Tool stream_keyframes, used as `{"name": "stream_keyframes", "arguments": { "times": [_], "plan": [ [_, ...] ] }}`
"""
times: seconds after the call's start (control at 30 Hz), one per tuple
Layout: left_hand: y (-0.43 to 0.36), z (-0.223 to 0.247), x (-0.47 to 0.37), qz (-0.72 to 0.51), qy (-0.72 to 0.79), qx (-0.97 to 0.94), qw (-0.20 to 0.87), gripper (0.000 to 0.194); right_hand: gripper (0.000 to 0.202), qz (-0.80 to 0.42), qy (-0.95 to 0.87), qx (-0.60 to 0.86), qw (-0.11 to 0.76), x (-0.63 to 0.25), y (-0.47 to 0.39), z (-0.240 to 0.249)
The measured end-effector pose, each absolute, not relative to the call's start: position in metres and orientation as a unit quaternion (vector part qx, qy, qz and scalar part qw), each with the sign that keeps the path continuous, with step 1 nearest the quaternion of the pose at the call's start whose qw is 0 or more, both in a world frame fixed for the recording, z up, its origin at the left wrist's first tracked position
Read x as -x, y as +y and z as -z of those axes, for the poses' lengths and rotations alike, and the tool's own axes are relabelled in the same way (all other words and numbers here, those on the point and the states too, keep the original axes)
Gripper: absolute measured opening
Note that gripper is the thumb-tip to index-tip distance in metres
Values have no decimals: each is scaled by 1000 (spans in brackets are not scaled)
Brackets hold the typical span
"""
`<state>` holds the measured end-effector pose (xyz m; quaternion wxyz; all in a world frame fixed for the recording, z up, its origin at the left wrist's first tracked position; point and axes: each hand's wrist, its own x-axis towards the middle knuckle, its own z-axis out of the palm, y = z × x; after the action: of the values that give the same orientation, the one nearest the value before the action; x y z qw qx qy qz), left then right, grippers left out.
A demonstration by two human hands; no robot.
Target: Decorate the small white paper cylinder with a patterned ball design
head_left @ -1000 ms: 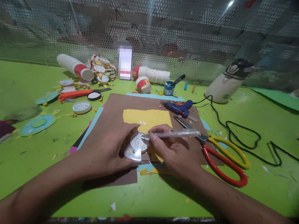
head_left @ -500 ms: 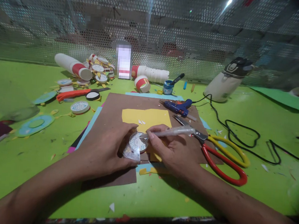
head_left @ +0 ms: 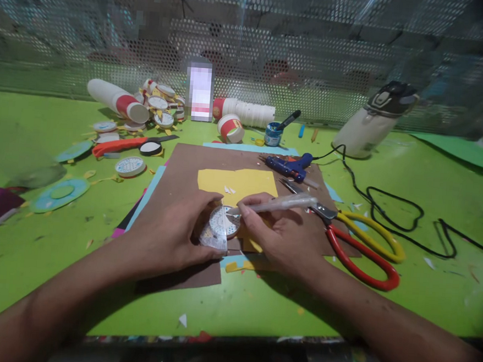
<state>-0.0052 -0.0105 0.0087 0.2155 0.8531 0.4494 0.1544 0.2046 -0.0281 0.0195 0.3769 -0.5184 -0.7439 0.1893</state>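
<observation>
"First, the items at the hands, with location?"

"One round disc, printed face upward, over the near part of the brown sheet, about mid-width on the tabletop, closer to its near edge than its far edge. One clear protractor, half-round, lying across the disc's left part. One pen-like tool, translucent barrel; exact kind not readable."

"Hands?"

"Left hand: thumb and forefinger curved wide, appearing to brace the protractor between them at the two ends of its straight side; remaining fingers, cannot tell. Right hand: thumb and forefinger pinching the tool near its tip; other fingers folded beneath, partly hidden."

"Handling?"

"Disc: presumably light card, stiff at the rim, easily dented mid-face; take by the rim. Protractor: probably thin rigid plastic, smooth, apt to slide on the disc; press at its corners. Tool: likely light, rather slick; grip low, close to the tip."

"Orientation?"

"Tool: long axis roughly across the tabletop, tip leftward at the disc, contact not certain; tail rising toward the right side. Protractor: long axis along its straight side, running from near edge toward far edge, curve facing left. Disc: round, no long axis, lying roughly flat."
</observation>
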Motion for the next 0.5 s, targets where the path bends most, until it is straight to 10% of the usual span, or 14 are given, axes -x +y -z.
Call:
{"name": "stream_keyframes", "arguments": {
  "times": [0.5],
  "plan": [
    [-13,-20,-1,-141,456,-850,223,59,16,-257,-709,519,404,-203,-27,-16]
  ]
}}
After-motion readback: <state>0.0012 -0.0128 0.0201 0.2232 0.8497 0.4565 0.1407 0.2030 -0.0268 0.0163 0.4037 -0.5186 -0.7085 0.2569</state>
